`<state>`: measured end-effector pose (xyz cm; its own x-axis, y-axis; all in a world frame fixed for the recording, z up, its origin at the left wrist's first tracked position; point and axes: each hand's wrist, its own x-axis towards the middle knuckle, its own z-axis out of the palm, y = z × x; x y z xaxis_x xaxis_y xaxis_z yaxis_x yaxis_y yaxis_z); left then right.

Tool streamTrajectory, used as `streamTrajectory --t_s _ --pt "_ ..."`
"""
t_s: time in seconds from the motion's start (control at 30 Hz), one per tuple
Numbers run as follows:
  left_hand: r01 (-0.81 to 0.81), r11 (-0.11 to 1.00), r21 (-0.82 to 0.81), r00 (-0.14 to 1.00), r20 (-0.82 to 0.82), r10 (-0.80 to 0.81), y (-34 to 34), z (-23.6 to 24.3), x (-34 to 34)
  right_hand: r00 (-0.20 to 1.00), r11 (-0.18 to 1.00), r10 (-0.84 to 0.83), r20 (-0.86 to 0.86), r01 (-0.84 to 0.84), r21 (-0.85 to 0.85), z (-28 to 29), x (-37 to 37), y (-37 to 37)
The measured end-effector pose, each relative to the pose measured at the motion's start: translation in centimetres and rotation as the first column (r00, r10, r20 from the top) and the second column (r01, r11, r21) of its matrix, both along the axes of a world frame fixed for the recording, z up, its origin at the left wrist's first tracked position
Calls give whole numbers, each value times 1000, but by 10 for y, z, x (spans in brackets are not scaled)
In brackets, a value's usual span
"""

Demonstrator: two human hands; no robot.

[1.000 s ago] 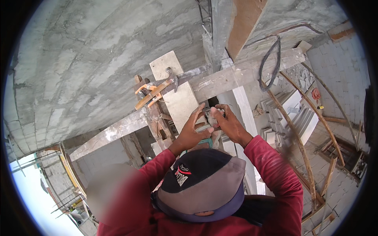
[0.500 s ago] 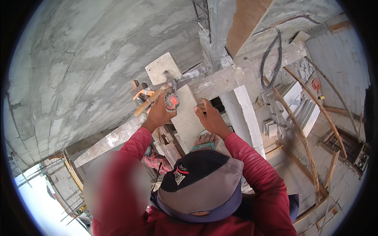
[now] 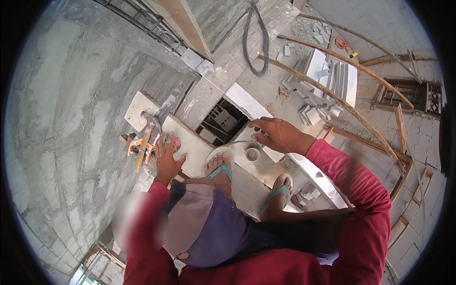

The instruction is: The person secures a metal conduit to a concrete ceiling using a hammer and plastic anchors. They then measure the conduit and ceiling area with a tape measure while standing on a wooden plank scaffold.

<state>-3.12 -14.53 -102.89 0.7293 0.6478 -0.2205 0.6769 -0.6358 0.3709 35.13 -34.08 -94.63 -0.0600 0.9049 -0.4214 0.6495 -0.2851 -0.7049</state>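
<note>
My left hand (image 3: 166,160) lies with fingers spread beside a round tool part with a red centre (image 3: 176,143); it partly hides that part. Close by, a tool with a grey metal head (image 3: 151,121) rests against a small pale slab (image 3: 138,110). A wooden strip (image 3: 142,153) and orange pieces (image 3: 135,144) lie against it. Below runs a long pale slab (image 3: 192,148). My right hand (image 3: 280,135) hovers with loosely bent, parted fingers and nothing in them, above a white beam edge and near a small round bowl (image 3: 252,153).
A square opening (image 3: 222,122) with bars below gapes between the slabs. My feet in green-strapped flip-flops stand on the ledge. A wire coil (image 3: 255,40), stacked white slabs (image 3: 327,78) and curved wooden poles (image 3: 332,92) are to the right; a rough grey wall (image 3: 71,118) is left.
My left hand has loosened its grip on the round red-centred part and spread its fingers. My right hand has left the long slab and moved right. The view has swung, showing my feet and the opening.
</note>
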Motion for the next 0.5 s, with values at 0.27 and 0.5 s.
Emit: streamTrajectory --t_s 0.27,0.5 --pt "500 861 88 852 129 -508 0 38 129 735 748 -659 159 620 236 139 106 -195" --pt "736 656 167 656 64 -752 -28 21 233 349 360 -929 119 930 79 128 42 -330"
